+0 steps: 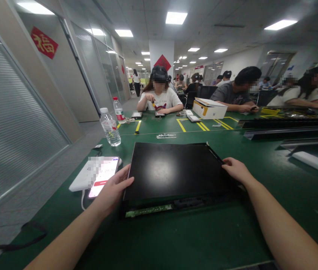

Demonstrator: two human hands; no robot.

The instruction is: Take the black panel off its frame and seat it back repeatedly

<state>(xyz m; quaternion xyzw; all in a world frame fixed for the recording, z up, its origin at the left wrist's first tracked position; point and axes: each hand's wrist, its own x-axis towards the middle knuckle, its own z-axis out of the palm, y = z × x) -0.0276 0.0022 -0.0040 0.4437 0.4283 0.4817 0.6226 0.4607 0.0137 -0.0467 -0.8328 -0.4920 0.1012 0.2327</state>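
Note:
A black flat display panel (173, 168) lies in front of me, its dark glossy face turned up and reflecting a ceiling light. Along its near edge runs a narrow green circuit board (149, 210). My left hand (118, 184) grips the panel's left edge, thumb on top and fingers partly hidden behind the side. At the right edge, my right hand (236, 170) pinches a thin dark frame strip (215, 154) along the panel's side. Whether that strip is fixed to the panel I cannot tell.
Left of the panel, a lit phone (104, 176) leans on a white device (83, 174) with a cable. Two water bottles (110, 127) stand behind them. Long dark metal strips (291, 133) lie at the right. Across the green table (176, 243) a person (160, 93) works near a white box (211, 109).

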